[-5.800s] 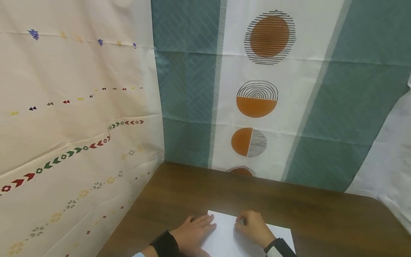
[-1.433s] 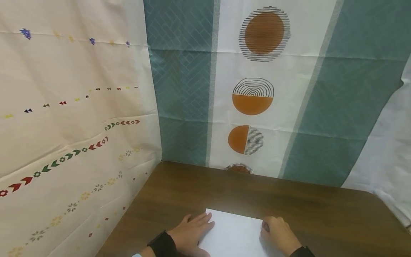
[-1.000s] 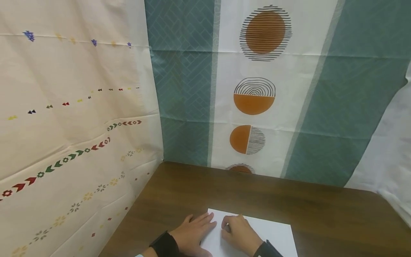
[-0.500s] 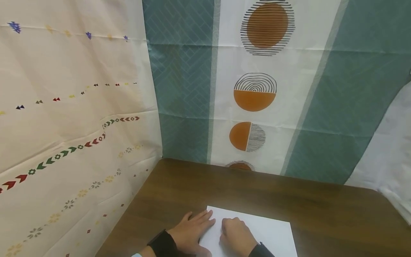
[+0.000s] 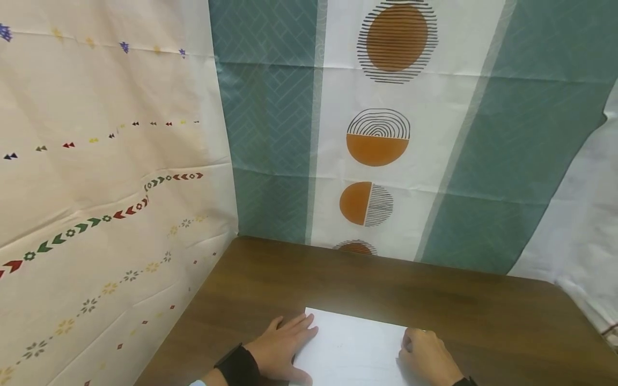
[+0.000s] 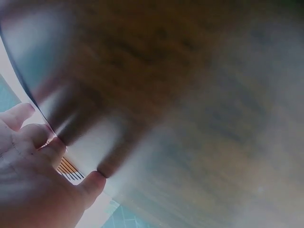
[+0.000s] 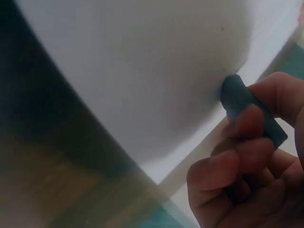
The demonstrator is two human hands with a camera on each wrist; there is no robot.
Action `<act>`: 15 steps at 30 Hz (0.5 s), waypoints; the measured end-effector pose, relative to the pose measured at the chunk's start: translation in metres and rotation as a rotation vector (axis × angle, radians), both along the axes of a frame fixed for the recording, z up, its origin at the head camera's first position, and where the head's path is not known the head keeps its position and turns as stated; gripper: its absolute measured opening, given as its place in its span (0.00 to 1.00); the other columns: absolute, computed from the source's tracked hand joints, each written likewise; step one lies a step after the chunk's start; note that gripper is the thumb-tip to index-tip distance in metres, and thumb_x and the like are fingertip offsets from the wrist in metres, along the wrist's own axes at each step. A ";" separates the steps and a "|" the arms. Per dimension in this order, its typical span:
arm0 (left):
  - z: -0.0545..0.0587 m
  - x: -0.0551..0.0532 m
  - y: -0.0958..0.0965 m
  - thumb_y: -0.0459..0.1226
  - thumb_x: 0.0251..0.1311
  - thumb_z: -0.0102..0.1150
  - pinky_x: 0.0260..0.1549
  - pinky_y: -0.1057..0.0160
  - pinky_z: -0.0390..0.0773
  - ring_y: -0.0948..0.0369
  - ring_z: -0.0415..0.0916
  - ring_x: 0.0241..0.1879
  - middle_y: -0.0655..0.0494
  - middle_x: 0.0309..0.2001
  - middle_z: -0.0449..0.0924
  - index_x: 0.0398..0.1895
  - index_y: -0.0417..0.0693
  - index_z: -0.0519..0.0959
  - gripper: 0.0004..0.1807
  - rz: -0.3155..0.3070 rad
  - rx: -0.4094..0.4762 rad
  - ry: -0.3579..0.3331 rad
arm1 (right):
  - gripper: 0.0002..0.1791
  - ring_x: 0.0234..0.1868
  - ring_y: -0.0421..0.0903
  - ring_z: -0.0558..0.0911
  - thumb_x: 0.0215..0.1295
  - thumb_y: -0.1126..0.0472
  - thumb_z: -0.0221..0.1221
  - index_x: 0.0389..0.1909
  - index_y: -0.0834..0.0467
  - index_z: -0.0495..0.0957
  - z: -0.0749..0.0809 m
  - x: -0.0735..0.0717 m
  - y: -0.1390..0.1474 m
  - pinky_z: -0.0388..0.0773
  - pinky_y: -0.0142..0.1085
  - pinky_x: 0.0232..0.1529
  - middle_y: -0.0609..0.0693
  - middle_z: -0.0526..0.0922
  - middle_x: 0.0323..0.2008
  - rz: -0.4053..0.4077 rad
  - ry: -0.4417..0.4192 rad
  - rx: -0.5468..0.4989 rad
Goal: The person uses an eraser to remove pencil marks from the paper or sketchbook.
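The right hand (image 5: 427,354) now sits at the three o'clock side of the white sheet (image 5: 354,348), while half a second ago it is nearer the middle of the paper; the left hand (image 5: 282,348) stays at the nine o'clock edge, so the sheet remains steady; I judge this as a sideways stroke across the page, now at its right-hand reach, with the surface rubbed rather than lifted.

The left hand lies flat, its fingers straight and spread, some on the paper and the thumb pointing towards five o'clock; the right hand's fingers curl round a small dark teal block (image 7: 251,111), pinched with the thumb; the block, perhaps an eraser, tilts in the right wrist view with its upper end towards eleven o'clock, close over the sheet; whether it touches I cannot quite tell.

The paper looks smooth, thin and flat, with straight edges and a sharp corner at six o'clock in the right wrist view; tiny specks (image 7: 223,29) dot it there; the block is short, matt and roughly oblong, with blunt ends; the table (image 5: 270,284) is brown with a wood-like grain; beyond it, at twelve o'clock, a creased green-and-white cloth (image 5: 270,134) carries orange circles, and at ten o'clock hangs a cream cloth (image 5: 111,182) with small coloured motifs.
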State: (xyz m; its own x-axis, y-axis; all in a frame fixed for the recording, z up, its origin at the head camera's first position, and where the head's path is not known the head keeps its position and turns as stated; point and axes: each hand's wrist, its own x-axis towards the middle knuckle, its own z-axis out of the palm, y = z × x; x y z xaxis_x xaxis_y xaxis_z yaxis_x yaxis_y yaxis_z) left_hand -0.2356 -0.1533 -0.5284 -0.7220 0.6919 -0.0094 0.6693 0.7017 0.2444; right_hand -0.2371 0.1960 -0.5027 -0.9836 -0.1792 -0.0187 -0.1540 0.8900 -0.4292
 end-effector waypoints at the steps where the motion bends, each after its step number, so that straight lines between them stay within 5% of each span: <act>1: -0.001 0.000 0.000 0.76 0.44 0.43 0.52 0.28 0.54 0.55 0.40 0.69 0.53 0.72 0.46 0.70 0.54 0.56 0.54 -0.001 -0.001 0.002 | 0.05 0.27 0.44 0.74 0.46 0.63 0.62 0.22 0.55 0.74 0.000 0.000 0.002 0.77 0.46 0.31 0.45 0.76 0.23 0.001 -0.011 -0.014; 6: 0.000 0.001 0.000 0.75 0.44 0.44 0.52 0.28 0.54 0.55 0.40 0.69 0.53 0.72 0.46 0.70 0.53 0.55 0.54 -0.002 -0.008 -0.012 | 0.04 0.26 0.42 0.71 0.48 0.63 0.63 0.24 0.53 0.77 0.005 -0.004 -0.013 0.73 0.42 0.31 0.43 0.77 0.22 0.060 0.026 -0.107; 11: 0.000 0.004 0.004 0.74 0.45 0.45 0.51 0.28 0.55 0.55 0.40 0.69 0.52 0.72 0.47 0.70 0.53 0.56 0.53 -0.003 -0.014 -0.005 | 0.04 0.24 0.38 0.69 0.47 0.62 0.63 0.25 0.51 0.79 0.002 -0.008 -0.066 0.71 0.38 0.27 0.37 0.75 0.21 0.262 0.122 -0.130; 15: 0.000 0.006 0.008 0.73 0.47 0.46 0.51 0.29 0.56 0.55 0.42 0.68 0.51 0.72 0.48 0.70 0.52 0.57 0.52 -0.010 -0.001 0.012 | 0.02 0.19 0.34 0.69 0.48 0.62 0.62 0.25 0.52 0.80 -0.004 -0.009 -0.106 0.72 0.34 0.23 0.36 0.74 0.17 0.381 0.083 -0.179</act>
